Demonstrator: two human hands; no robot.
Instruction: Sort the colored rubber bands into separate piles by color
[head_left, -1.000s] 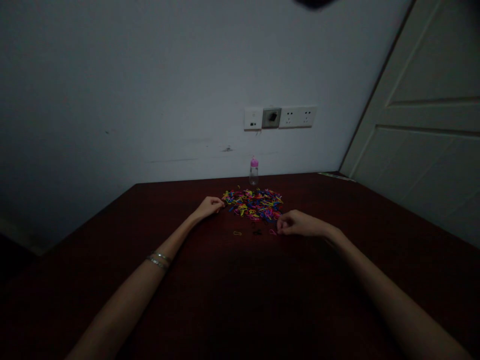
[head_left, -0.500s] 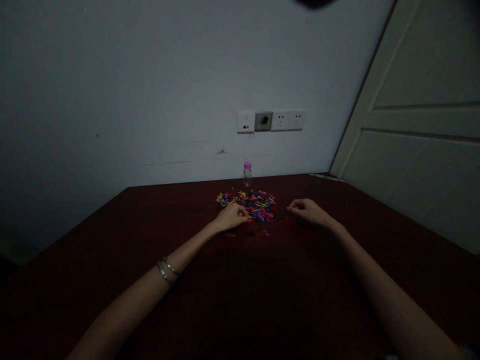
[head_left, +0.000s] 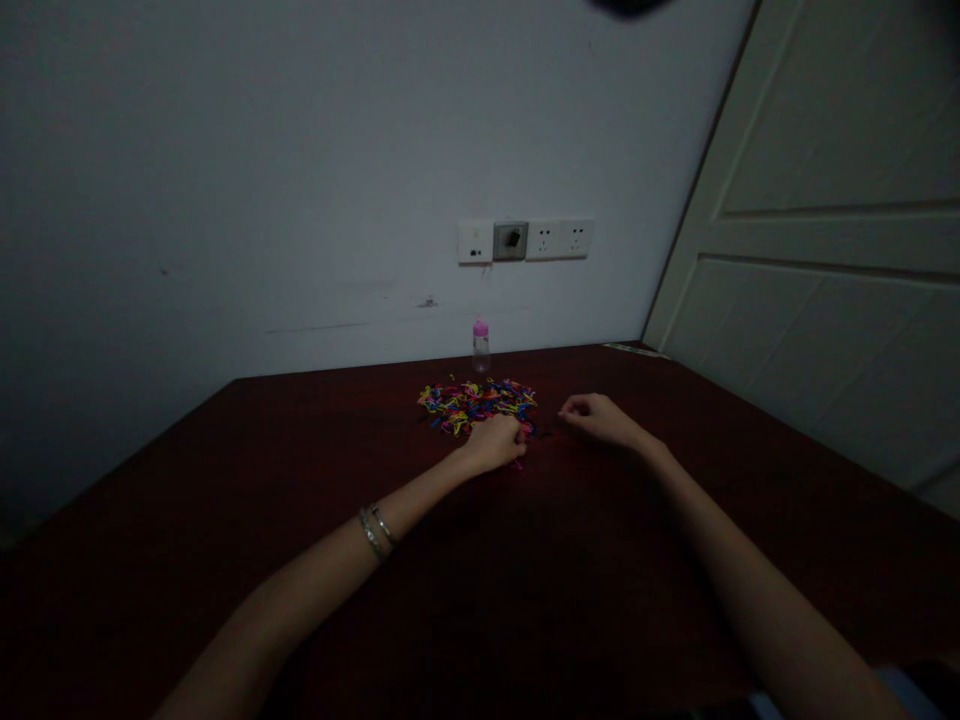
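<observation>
A heap of small, bright, clip-like loops in many colours lies spread on the dark red table. My left hand is closed at the heap's near right edge and covers part of it. What its fingers pinch, if anything, is hidden. To the right of the heap, my right hand rests low over the table with thumb and fingertips pressed together. Anything between them is too small to make out. Two silvery bracelets circle my left wrist.
Behind the heap a clear little bottle with a pink cap stands upright near the wall. Sockets and a switch panel are set in the wall above it. A pale panelled door rises along the right side.
My left hand has moved right across the front of the heap, towards my right hand. The right hand keeps its pinched shape beside the heap. The view has turned slightly right.
</observation>
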